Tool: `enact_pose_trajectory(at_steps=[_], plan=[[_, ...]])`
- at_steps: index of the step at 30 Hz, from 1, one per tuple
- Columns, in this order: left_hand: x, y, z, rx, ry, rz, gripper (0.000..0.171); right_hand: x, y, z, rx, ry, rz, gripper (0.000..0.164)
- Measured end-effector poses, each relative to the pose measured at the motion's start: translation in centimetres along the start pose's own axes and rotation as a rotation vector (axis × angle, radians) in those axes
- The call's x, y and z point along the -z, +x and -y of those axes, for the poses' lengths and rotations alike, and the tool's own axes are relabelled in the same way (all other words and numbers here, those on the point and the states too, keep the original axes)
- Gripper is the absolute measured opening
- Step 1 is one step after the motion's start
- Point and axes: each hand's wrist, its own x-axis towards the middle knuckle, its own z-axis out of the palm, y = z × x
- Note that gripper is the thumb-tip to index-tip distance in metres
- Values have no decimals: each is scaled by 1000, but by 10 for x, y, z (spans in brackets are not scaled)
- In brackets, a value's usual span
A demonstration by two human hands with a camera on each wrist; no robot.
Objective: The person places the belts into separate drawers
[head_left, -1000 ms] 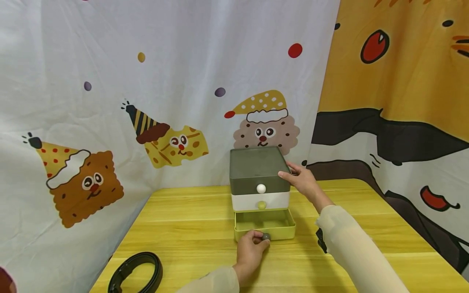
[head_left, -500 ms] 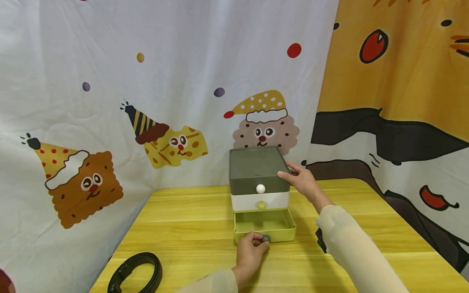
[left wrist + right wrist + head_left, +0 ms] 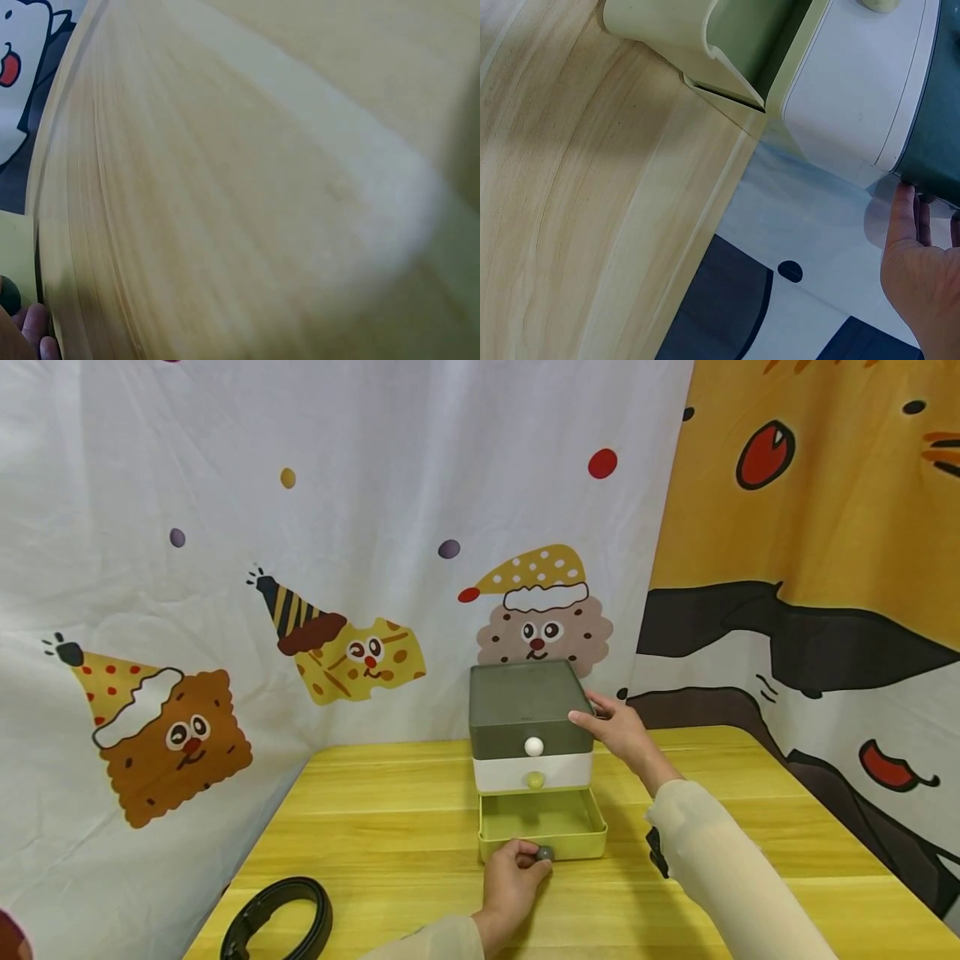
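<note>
A small three-tier drawer box (image 3: 531, 693) stands on the table, with a dark grey top tier, a white middle tier and a yellow-green bottom drawer (image 3: 581, 849). That drawer is pulled out and nothing shows inside it. At its front, my left hand (image 3: 508, 891) pinches the round grey knob (image 3: 544, 853) between thumb and fingers; the left wrist view catches only fingertips beside the knob (image 3: 9, 296). My right hand (image 3: 622, 733) rests against the right side of the grey tier, fingers fairly straight, as the right wrist view also shows the hand (image 3: 924, 281) touching its edge.
A black looped strap (image 3: 321, 914) lies at the table's front left. Behind the wooden table (image 3: 390, 827) hangs a printed cloth (image 3: 375, 510) with cartoon figures, close to the back of the drawer box. The upper tiers have a white knob (image 3: 534, 747) and a green knob (image 3: 536, 780).
The bottom drawer has slid slightly farther out towards me, my left hand moving with its knob. My right hand stays in place on the box's side.
</note>
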Motion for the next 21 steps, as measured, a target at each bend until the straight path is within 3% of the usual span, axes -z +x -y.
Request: enact_pose_trajectory(at_steps=[21], plan=[[3, -8, -2, -3, -58, 29, 14, -1, 0, -1, 8, -16, -10, 85]])
